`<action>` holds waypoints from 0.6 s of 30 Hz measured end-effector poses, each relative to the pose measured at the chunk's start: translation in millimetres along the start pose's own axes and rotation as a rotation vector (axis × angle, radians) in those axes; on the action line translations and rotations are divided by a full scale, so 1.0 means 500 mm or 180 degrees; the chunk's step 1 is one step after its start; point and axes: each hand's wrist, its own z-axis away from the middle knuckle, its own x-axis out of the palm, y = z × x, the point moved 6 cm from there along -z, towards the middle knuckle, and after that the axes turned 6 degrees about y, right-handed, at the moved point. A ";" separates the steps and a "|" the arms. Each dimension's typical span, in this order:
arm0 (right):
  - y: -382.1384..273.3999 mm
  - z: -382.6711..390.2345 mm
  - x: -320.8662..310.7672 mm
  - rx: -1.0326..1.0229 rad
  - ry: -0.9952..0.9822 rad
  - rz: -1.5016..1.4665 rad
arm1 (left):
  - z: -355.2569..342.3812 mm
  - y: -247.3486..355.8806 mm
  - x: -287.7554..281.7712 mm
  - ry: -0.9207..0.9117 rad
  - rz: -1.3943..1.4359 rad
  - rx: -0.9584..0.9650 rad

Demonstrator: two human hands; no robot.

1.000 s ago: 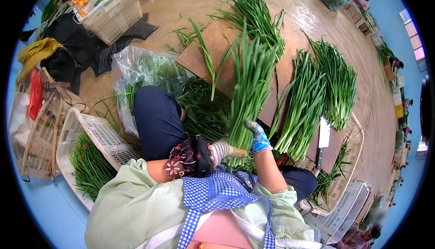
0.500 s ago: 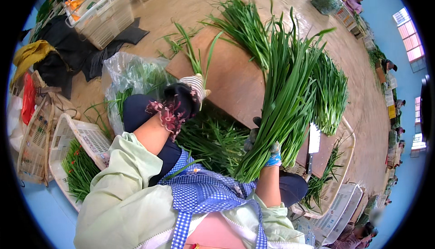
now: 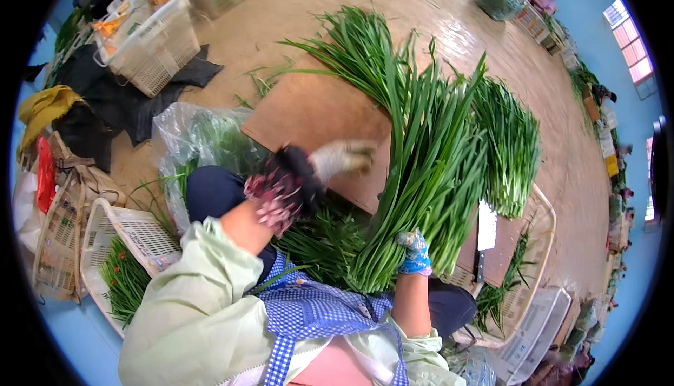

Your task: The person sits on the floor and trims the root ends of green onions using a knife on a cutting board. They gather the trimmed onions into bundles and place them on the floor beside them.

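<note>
My right hand (image 3: pixel 414 251), in a blue patterned glove, is closed round the lower stems of a large bunch of garlic chives (image 3: pixel 421 175). The leaves fan up and away from me. Over the brown board (image 3: pixel 309 109) is my left hand (image 3: pixel 347 158), in a pale glove with a dark floral cuff. It is motion-blurred, its fingers stretched toward the bunch, with nothing visible in them. More chives (image 3: pixel 361 42) lie at the board's far edge, and another bundle (image 3: pixel 509 147) rests to the right. Loose leaves (image 3: pixel 319 235) cover my lap below the board.
A cleaver (image 3: pixel 484 238) lies on a smaller board at right, over a cream basket (image 3: pixel 544 245). At left are a clear plastic bag (image 3: pixel 200 133) of greens and a white crate (image 3: pixel 119 224) of chives. Farther back stands a loaded crate (image 3: pixel 158 49). People sit along the right wall.
My left hand has moved right across the board and no longer holds the few leaves it had. The chive bunch has shifted slightly left and down in my right hand.
</note>
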 end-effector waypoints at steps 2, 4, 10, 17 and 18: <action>-0.003 -0.010 0.068 -0.0184 -0.0110 0.0723 | 0.110 0.011 0.068 -0.0814 0.1108 -0.0151; -0.036 0.031 0.154 -0.0013 -0.0251 0.1228 | 0.156 0.105 0.140 -0.1013 0.1129 -0.0096; -0.130 0.100 0.560 -0.0321 -0.0958 0.2351 | 0.043 0.028 0.050 -0.0824 0.1290 -0.0045; -0.242 0.038 0.610 -0.1379 -0.0444 0.3093 | 0.059 0.328 0.124 0.0663 -0.0536 0.1771; -0.273 0.018 0.592 -0.1511 -0.0376 0.3679 | 0.051 0.343 0.135 0.0711 -0.0564 0.1790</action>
